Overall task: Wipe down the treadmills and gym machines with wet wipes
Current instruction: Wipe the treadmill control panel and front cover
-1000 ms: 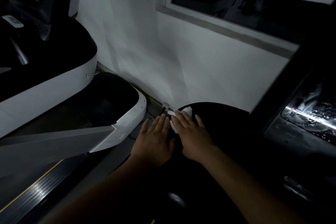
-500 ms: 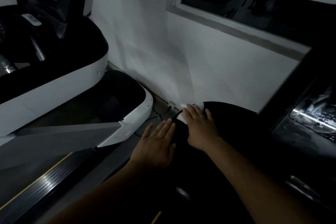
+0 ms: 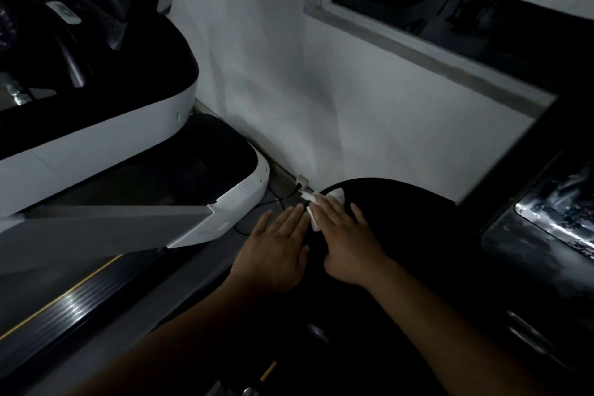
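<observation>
Wet wipe [image 3: 337, 195]: your flat-fingered right hand [image 3: 348, 244] dragged it back beside your flat, open left hand [image 3: 276, 251], centre frame; black hood [image 3: 405, 222] wiping continues.

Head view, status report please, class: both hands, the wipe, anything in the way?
Right hand flat, pressing white wipe onto black machine cover. Left hand flat, open, alongside. Black cable lies just ahead by the wall.

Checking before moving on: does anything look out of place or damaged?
Nothing looks damaged or spilled. The right hand presses the wet wipe on the black cover; a thin cable trails loosely across the floor beside it.
</observation>
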### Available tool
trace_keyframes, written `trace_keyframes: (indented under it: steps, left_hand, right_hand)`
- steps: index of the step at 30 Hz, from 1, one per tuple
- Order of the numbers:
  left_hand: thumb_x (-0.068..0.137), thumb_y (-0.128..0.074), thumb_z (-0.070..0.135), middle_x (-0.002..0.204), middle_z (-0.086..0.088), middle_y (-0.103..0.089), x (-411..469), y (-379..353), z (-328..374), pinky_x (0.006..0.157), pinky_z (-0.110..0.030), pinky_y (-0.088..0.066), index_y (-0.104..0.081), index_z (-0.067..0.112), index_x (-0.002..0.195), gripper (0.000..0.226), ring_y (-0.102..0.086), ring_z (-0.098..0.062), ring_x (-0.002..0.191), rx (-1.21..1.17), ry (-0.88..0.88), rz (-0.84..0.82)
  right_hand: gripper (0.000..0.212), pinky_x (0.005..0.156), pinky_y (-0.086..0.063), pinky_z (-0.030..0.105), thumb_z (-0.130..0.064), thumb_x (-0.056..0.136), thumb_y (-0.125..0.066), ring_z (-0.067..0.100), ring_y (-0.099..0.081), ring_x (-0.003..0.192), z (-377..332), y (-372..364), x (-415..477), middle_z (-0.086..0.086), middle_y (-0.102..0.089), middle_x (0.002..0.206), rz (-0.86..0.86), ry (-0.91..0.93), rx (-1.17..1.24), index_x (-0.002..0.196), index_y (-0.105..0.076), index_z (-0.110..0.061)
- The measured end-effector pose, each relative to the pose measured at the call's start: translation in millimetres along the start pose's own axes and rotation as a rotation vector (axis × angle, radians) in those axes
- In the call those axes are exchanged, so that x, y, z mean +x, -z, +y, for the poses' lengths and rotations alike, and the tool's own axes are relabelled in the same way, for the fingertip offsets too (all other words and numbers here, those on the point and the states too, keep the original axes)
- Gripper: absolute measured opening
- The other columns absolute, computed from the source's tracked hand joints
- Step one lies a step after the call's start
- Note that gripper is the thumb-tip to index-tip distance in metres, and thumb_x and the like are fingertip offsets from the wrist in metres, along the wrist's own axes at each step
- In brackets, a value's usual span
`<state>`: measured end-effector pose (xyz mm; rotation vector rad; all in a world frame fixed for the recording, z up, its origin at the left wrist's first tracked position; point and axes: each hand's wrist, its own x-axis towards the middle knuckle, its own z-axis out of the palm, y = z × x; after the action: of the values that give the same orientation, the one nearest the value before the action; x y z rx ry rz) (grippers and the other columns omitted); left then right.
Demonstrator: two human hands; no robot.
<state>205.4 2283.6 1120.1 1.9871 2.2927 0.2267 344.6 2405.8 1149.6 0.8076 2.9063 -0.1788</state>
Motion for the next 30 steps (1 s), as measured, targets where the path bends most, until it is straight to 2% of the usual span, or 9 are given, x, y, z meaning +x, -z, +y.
trace_keyframes:
  steps: [3,5,7,10,15,19,24,27,30]
  left_hand:
    - [0.094,-0.007,0.049,0.169,-0.004,-0.012,-0.4,3.1,1.1,0.125,-0.043,-0.004,-0.022,0.014,0.161,0.077,-0.013,-0.017,0.156,-0.012,0.009,-0.045]
    - [0.09,0.002,0.051,0.17,-0.003,-0.005,1.6,7.7,2.2,0.125,-0.042,0.001,-0.015,0.015,0.163,0.083,-0.006,-0.016,0.157,0.004,0.01,-0.061]
    - [0.087,0.004,0.051,0.17,-0.003,-0.007,-1.2,11.0,0.1,0.125,-0.042,0.0,-0.014,0.015,0.163,0.086,-0.007,-0.016,0.157,0.006,-0.001,-0.075]
    - [0.089,-0.001,0.051,0.17,-0.002,-0.009,-17.3,8.9,-13.9,0.124,-0.04,0.0,-0.017,0.017,0.163,0.083,-0.011,-0.016,0.157,-0.019,-0.048,-0.083]
    - [0.097,-0.008,0.052,0.169,0.001,-0.005,-31.4,6.8,-22.5,0.122,-0.034,0.006,-0.016,0.019,0.163,0.074,-0.008,-0.012,0.155,-0.081,-0.055,-0.058]
    - [0.097,-0.009,0.052,0.169,0.002,-0.006,-31.7,9.0,-21.7,0.123,-0.034,0.005,-0.017,0.019,0.163,0.073,-0.009,-0.012,0.156,-0.102,-0.04,-0.064]
    - [0.095,-0.004,0.054,0.169,0.003,0.0,-32.4,9.8,-21.2,0.125,-0.035,0.004,-0.012,0.021,0.163,0.076,-0.005,-0.01,0.156,-0.092,-0.035,-0.078]
    - [0.099,-0.014,0.05,0.168,-0.002,-0.015,-32.9,8.9,-21.2,0.124,-0.038,-0.003,-0.024,0.017,0.161,0.071,-0.018,-0.016,0.155,-0.098,-0.039,-0.049]
    - [0.097,-0.009,0.052,0.169,0.0,-0.007,-32.0,8.6,-21.8,0.124,-0.035,0.002,-0.018,0.019,0.163,0.074,-0.01,-0.014,0.156,-0.097,-0.039,-0.065]
  right_hand:
    - [0.091,0.124,0.0,0.048,-0.026,0.086,-0.056,0.016,0.007,0.156,25.0,5.5,8.6,-0.004,0.008,0.17,-0.028,-0.119,-0.048,0.161,-0.006,-0.022]
    - [0.091,0.124,0.0,0.048,-0.029,0.086,-0.058,0.018,0.006,0.156,19.9,13.1,25.0,-0.001,0.004,0.17,-0.032,-0.178,-0.044,0.161,-0.006,-0.021]
    - [0.095,0.125,-0.001,0.049,-0.03,0.084,-0.063,0.019,0.004,0.156,0.0,10.6,23.6,0.0,0.002,0.17,0.0,-0.117,0.003,0.16,-0.008,-0.021]
    - [0.099,0.125,0.0,0.049,-0.026,0.084,-0.061,0.015,0.013,0.155,-5.5,-3.7,-13.7,-0.005,0.014,0.169,-0.013,-0.015,0.0,0.161,0.0,-0.022]
    - [0.094,0.124,0.002,0.049,-0.025,0.087,-0.057,0.019,0.011,0.155,15.8,4.1,11.2,0.001,0.009,0.17,-0.008,-0.163,-0.037,0.161,0.001,-0.019]
    - [0.095,0.124,0.003,0.046,-0.021,0.086,-0.059,0.015,0.012,0.155,-10.5,-5.2,-6.3,-0.005,0.012,0.169,0.003,-0.018,0.009,0.162,-0.002,-0.022]
    - [0.09,0.124,0.001,0.047,-0.023,0.088,-0.055,0.017,0.009,0.156,12.0,4.5,9.6,-0.001,0.009,0.17,0.013,-0.158,-0.012,0.162,-0.003,-0.02]
    - [0.093,0.124,0.002,0.045,-0.021,0.086,-0.059,0.016,0.011,0.155,-18.5,-4.5,-0.6,-0.002,0.01,0.17,0.031,-0.057,0.066,0.161,-0.005,-0.021]
    - [0.092,0.124,0.003,0.045,-0.019,0.087,-0.056,0.013,0.013,0.155,-7.2,-6.8,-14.1,-0.005,0.013,0.169,0.007,-0.01,0.018,0.162,-0.002,-0.022]
